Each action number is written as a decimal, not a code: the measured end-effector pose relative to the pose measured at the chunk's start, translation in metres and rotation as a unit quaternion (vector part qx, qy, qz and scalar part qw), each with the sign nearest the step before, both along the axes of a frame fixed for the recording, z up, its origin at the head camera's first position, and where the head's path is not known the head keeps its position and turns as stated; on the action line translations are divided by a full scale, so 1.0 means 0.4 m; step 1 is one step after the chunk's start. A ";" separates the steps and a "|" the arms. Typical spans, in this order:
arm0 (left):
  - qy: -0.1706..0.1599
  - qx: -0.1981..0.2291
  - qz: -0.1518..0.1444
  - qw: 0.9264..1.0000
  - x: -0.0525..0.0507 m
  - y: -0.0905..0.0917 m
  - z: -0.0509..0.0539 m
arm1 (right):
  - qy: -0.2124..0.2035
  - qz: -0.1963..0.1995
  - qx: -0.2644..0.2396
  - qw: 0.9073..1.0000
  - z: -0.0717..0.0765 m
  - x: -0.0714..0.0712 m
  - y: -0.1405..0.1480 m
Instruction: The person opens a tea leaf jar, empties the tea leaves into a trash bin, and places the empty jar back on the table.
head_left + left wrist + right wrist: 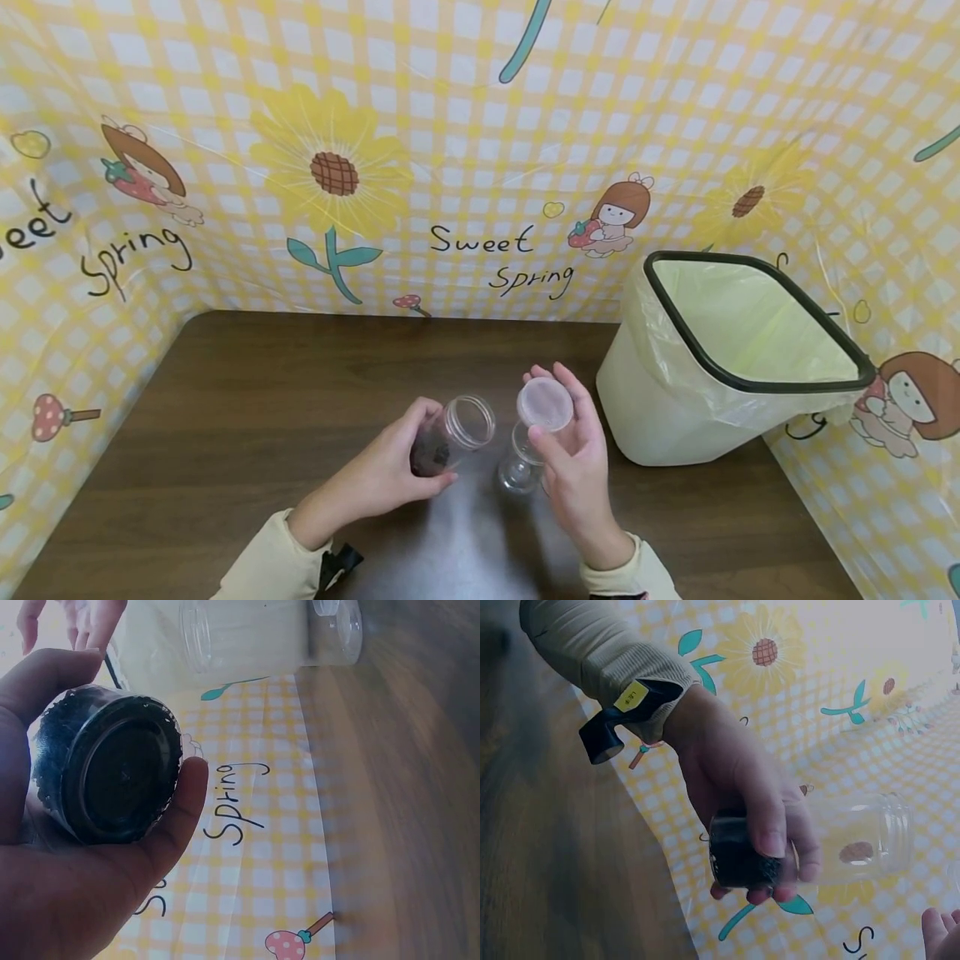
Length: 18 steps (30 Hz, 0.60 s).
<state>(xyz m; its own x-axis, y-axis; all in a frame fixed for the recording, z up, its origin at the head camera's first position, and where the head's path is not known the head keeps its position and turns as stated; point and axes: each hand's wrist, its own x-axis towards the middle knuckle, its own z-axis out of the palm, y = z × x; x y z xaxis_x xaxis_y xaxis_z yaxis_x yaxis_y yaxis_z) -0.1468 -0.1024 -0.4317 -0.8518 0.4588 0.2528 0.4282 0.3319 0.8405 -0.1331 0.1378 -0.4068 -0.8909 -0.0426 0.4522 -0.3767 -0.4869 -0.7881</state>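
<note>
A clear jar point(470, 422) with dark contents at its bottom is gripped by the left hand point(382, 468), uncapped and tilted with its mouth towards the right. Its dark base point(124, 776) faces the left wrist view, ringed by the left hand point(82, 889). In the right wrist view the left hand point(739, 776) wraps the jar's dark end point(739, 851). The right hand point(581, 467) pinches a round translucent lid point(545, 404) between thumb and fingers. Just beneath and behind that lid stands a second clear jar point(519, 473), partly hidden by it.
A white bin point(660, 417) with a dark rim and a pale liner stands on the right of the brown wooden table point(262, 392). Yellow checked cloth point(465, 150) hangs behind and at both sides.
</note>
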 end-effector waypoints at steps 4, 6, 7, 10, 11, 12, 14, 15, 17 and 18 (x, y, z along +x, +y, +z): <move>-0.001 -0.003 0.005 1.000 0.001 -0.006 -0.002 | -0.005 -0.020 -0.004 1.000 -0.003 0.001 0.017; 0.002 -0.006 0.012 1.000 0.002 -0.010 -0.004 | -0.004 -0.025 -0.006 1.000 -0.005 0.002 0.028; 0.002 -0.007 0.015 1.000 0.002 -0.012 -0.004 | -0.002 -0.027 -0.009 1.000 -0.006 0.002 0.034; 0.008 -0.004 0.023 1.000 0.004 -0.018 -0.007 | 0.004 -0.031 -0.014 0.999 -0.007 0.003 0.051; 0.011 -0.004 0.025 1.000 0.004 -0.020 -0.008 | 0.005 -0.034 -0.013 0.999 -0.006 0.003 0.056; 0.013 -0.002 0.026 1.000 0.004 -0.022 -0.009 | 0.006 -0.037 -0.012 0.999 -0.006 0.003 0.061; 0.019 -0.001 0.028 0.999 0.004 -0.026 -0.011 | 0.006 -0.047 -0.008 0.999 -0.005 0.004 0.070; 0.019 -0.001 0.030 0.999 0.004 -0.027 -0.012 | 0.005 -0.052 -0.005 0.999 -0.006 0.004 0.075; 0.020 -0.004 0.032 0.999 0.004 -0.030 -0.013 | 0.000 -0.066 0.010 0.998 -0.007 0.006 0.083; 0.018 -0.005 0.034 0.999 0.004 -0.031 -0.013 | -0.002 -0.071 0.019 0.997 -0.008 0.007 0.088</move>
<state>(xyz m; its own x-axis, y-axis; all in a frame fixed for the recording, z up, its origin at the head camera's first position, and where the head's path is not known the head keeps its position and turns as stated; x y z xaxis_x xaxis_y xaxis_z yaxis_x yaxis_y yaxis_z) -0.1451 -0.1148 -0.4367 -0.8717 0.4030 0.2789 0.4337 0.3691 0.8220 -0.1305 0.1729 -0.4099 -0.8910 0.0682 0.4489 -0.4368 -0.3989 -0.8063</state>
